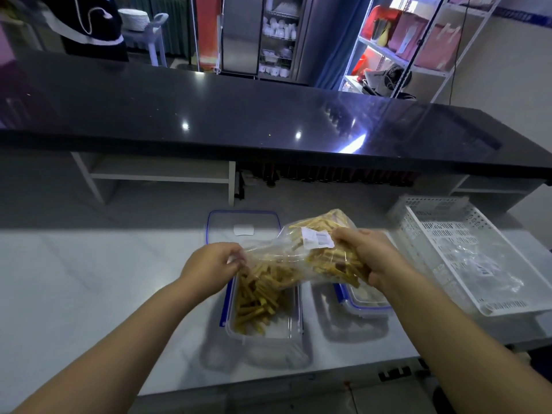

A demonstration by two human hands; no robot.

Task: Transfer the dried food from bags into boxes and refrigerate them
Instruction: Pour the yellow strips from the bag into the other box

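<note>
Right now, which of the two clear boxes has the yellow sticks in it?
The left box, under the bag's open mouth, holds yellow sticks. The other box, beneath the right hand, shows none.

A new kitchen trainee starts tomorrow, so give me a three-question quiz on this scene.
1. True or false: the left hand and right hand both hold the bag.
2. The poured sticks lie in: A) a bowl B) the clear box C) a pan.
3. Fill in: the lid lies on the ___ side of that box from the person.
Key: 1 true; 2 B; 3 far.
</note>
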